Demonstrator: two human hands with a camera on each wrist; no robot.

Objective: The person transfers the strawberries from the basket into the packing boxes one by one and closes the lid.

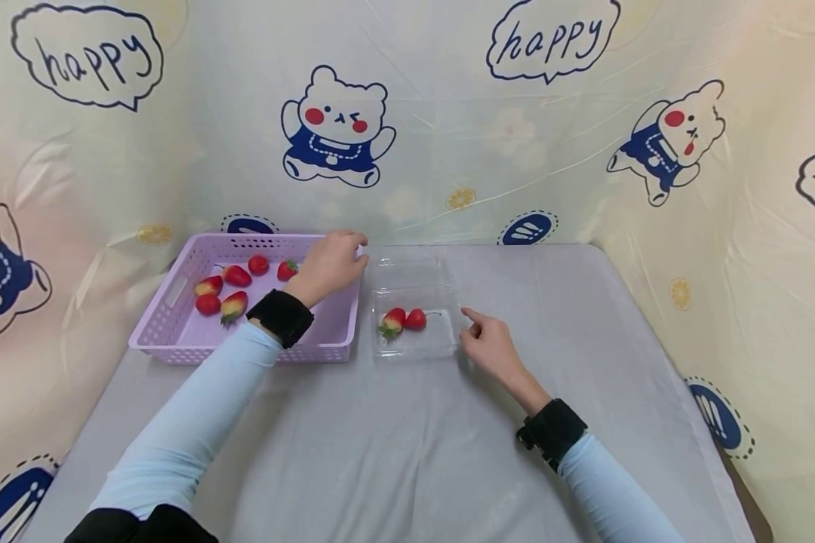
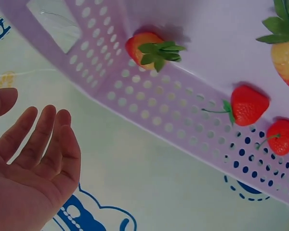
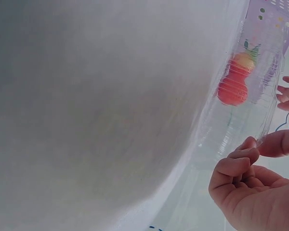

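Observation:
My left hand (image 1: pixel 330 264) hangs over the back right corner of a lilac perforated basket (image 1: pixel 315 353). In the left wrist view, its fingers are loosely bent and hold nothing. Several strawberries (image 1: pixel 236 276) lie in the basket, one near the back corner below the left wrist. To the basket's right stands a clear hinged plastic box (image 1: pixel 441 344), its lid raised at the back. Inside the box are a leafy strawberry (image 1: pixel 392 323) and a smaller red one (image 1: pixel 416 320) with a thin stem. My right hand (image 1: pixel 494 348) pinches the box's right edge between thumb and index finger.
A grey cloth covers the table (image 1: pixel 380 437). Behind and at both sides hangs a pale curtain (image 1: pixel 435 113) printed with bears and speech bubbles. The basket's right wall stands close beside the box.

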